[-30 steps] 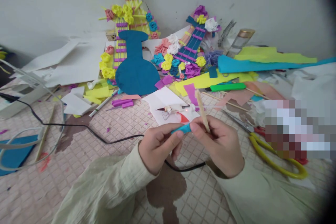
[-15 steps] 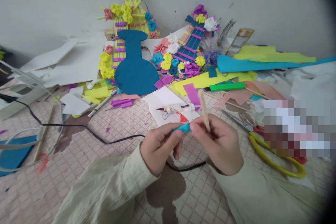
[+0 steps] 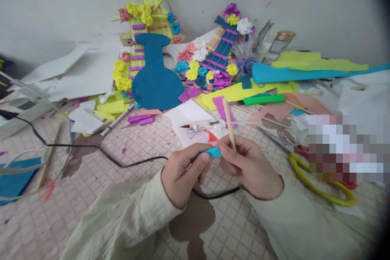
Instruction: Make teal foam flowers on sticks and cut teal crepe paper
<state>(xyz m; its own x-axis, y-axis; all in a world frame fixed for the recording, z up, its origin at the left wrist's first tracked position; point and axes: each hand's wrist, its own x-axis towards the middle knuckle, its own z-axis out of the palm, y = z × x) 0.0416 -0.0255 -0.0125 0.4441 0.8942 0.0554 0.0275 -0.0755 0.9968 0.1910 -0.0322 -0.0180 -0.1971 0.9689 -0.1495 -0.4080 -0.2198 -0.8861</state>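
Note:
Between my hands is a small blue paper piece (image 3: 214,152). My left hand (image 3: 184,172) pinches its left end between thumb and finger. The fingertips of my right hand (image 3: 251,166) touch its right end, and a thin wooden stick (image 3: 229,124) rises from between the fingers of that hand. Just beyond them a glue gun (image 3: 202,125) with a small red light lies on white paper (image 3: 190,111). Farther back stands a dark blue guitar-shaped cutout (image 3: 157,85).
Flower-trimmed paper guitars (image 3: 221,55) lean at the wall. Yellow-handled scissors (image 3: 317,191) and a green cutter (image 3: 263,99) lie to the right. A black cable (image 3: 106,156) crosses the table (image 3: 100,178). Purple rolls (image 3: 141,120) sit at the left.
The wooden stick in my right hand has shifted left and its top has tipped further left. My right hand has turned slightly, and more of the blue piece's right part shows.

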